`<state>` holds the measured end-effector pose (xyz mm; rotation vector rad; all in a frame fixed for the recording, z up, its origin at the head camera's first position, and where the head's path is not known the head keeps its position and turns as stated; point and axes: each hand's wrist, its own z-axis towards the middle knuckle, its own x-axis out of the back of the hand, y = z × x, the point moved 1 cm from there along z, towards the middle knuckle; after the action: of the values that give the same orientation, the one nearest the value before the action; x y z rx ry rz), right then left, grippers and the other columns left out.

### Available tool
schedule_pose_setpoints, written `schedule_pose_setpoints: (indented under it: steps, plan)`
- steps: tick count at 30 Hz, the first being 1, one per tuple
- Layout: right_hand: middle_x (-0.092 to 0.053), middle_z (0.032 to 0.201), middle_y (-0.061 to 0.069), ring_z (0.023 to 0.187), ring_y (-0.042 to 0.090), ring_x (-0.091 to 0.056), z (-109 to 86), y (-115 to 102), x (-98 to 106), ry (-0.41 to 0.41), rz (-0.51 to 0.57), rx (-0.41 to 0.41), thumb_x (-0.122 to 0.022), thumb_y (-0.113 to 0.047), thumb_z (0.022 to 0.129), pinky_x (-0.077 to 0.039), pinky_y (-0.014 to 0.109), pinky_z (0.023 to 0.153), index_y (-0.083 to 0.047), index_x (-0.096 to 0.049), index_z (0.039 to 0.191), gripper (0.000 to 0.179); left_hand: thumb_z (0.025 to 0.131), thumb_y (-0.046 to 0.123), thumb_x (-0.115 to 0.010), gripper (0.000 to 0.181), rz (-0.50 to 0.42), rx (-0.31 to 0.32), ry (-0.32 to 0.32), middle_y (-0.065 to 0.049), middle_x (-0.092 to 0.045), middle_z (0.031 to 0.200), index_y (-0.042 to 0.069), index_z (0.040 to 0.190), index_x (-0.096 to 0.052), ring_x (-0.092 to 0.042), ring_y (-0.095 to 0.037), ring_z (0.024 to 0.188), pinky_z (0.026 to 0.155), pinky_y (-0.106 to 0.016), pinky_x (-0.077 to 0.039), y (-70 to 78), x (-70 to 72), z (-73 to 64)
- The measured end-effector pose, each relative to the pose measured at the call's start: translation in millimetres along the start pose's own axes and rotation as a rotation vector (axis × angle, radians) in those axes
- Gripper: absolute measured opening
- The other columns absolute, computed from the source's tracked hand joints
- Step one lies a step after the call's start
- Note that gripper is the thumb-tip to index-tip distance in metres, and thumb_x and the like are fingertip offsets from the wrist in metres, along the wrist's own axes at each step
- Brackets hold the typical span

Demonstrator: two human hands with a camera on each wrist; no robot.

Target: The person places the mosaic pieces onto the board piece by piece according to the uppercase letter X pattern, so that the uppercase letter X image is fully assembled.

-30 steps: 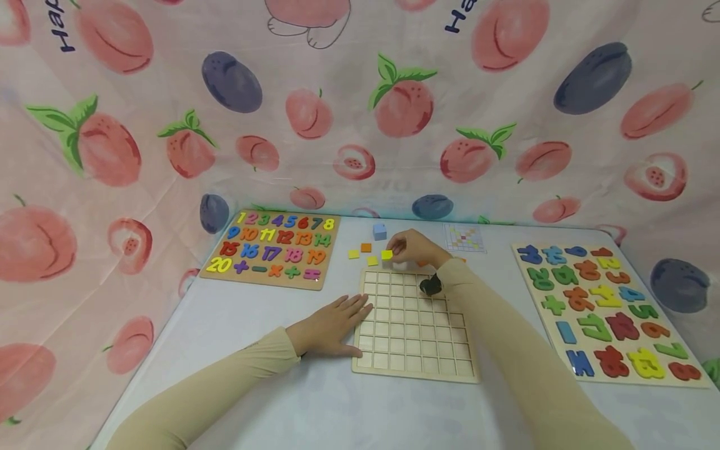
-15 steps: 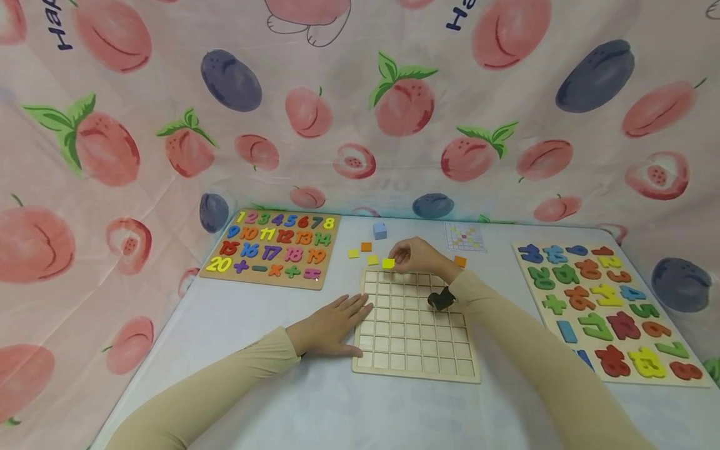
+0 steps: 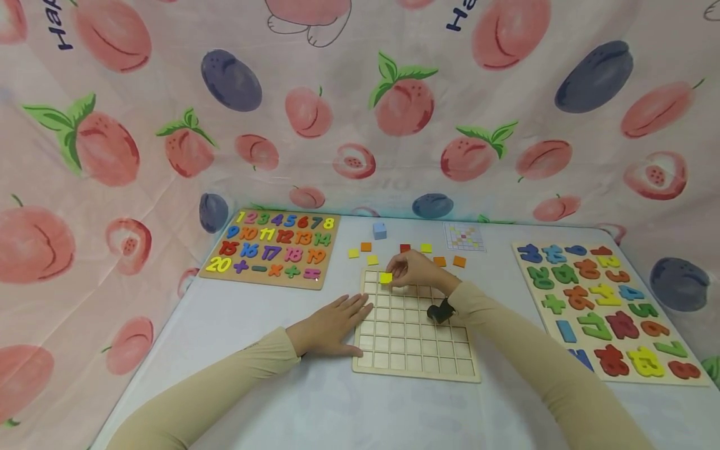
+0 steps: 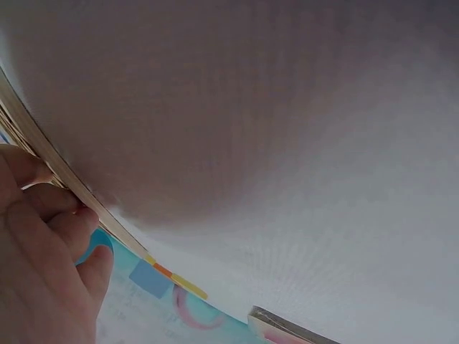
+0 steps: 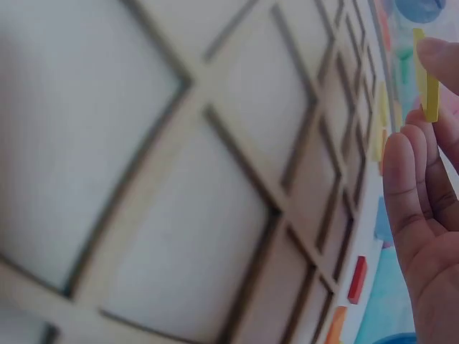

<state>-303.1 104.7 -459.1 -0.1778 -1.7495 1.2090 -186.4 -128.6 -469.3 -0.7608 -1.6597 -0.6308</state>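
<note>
A yellow square tile (image 3: 385, 277) is pinched between thumb and finger of my right hand (image 3: 416, 270), just over the far-left cells of a wooden grid board (image 3: 413, 344). In the right wrist view the same yellow tile (image 5: 428, 79) shows edge-on at the fingertips. My left hand (image 3: 332, 325) lies with fingers spread along the board's left edge. From the left wrist view, the left fingers (image 4: 75, 233) touch that edge. Behind the board lie loose square tiles, among them a red tile (image 3: 405, 248), an orange tile (image 3: 459, 261) and a yellow tile (image 3: 353, 253).
Beyond the tiles sit a blue block (image 3: 379, 230) and a printed grid card (image 3: 464, 237). A number puzzle board (image 3: 323, 278) lies at the back left, a second number board (image 3: 604, 375) at the right. A fruit-patterned curtain (image 3: 360, 112) rises behind the table.
The right hand has come toward me with the yellow tile, from behind the board to above its far row. Tiles behind that hand are now uncovered. The left hand has stayed put.
</note>
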Motion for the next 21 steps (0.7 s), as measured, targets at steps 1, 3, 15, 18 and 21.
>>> schedule_pose_setpoints:
  steps: [1,3,15,18,21]
  plan:
    - [-0.067,0.084,0.009,0.074,0.011,-0.061,0.1,0.5,-1.3,-0.001,0.001,-0.004,-0.076,-0.009,0.076,-0.054,0.023,0.07,-0.003,-0.069,0.094,0.021,0.086,0.067,-0.044,0.093,-0.003,0.0,-0.001,-0.014,-0.015,0.158,0.005,0.15,-0.018,-0.015,-0.026,0.147,0.119,-0.042,-0.018,0.0,0.0,-0.1]
    - [-0.066,0.084,0.009,0.074,0.011,-0.061,0.4,2.0,-3.5,-0.004,0.004,-0.011,-0.076,-0.009,0.076,-0.054,0.023,0.07,-0.003,-0.069,0.094,0.02,0.086,0.067,-0.044,0.093,-0.008,0.0,-0.001,-0.014,-0.015,0.158,0.005,0.15,-0.018,-0.015,-0.026,0.147,0.119,-0.042,-0.018,0.2,-0.2,0.0]
    - [-0.065,0.081,0.005,0.073,0.011,-0.059,3.8,11.4,-13.0,-0.035,0.036,-0.075,-0.076,-0.009,0.076,-0.053,0.024,0.069,-0.004,-0.069,0.093,0.019,0.086,0.067,-0.044,0.093,-0.006,0.005,-0.012,-0.013,-0.014,0.158,0.006,0.151,-0.017,-0.015,-0.025,0.147,0.12,-0.042,-0.018,1.0,0.5,-0.1]
    - [-0.065,0.081,0.004,0.072,0.011,-0.058,4.0,10.8,-13.4,-0.033,0.026,-0.075,-0.077,-0.01,0.075,-0.053,0.024,0.069,-0.005,-0.069,0.092,0.019,0.086,0.067,-0.044,0.093,-0.001,0.007,-0.013,-0.013,-0.015,0.158,0.006,0.151,-0.017,-0.015,-0.025,0.147,0.12,-0.041,-0.018,1.1,1.7,-0.7]
    - [-0.065,0.08,0.005,0.072,0.011,-0.058,4.3,10.0,-13.1,-0.03,0.021,-0.063,-0.078,-0.01,0.074,-0.052,0.024,0.068,-0.005,-0.07,0.09,0.019,0.086,0.067,-0.043,0.093,0.01,0.006,-0.01,-0.014,-0.015,0.158,0.006,0.15,-0.018,-0.016,-0.025,0.147,0.119,-0.041,-0.019,0.6,1.7,-0.6]
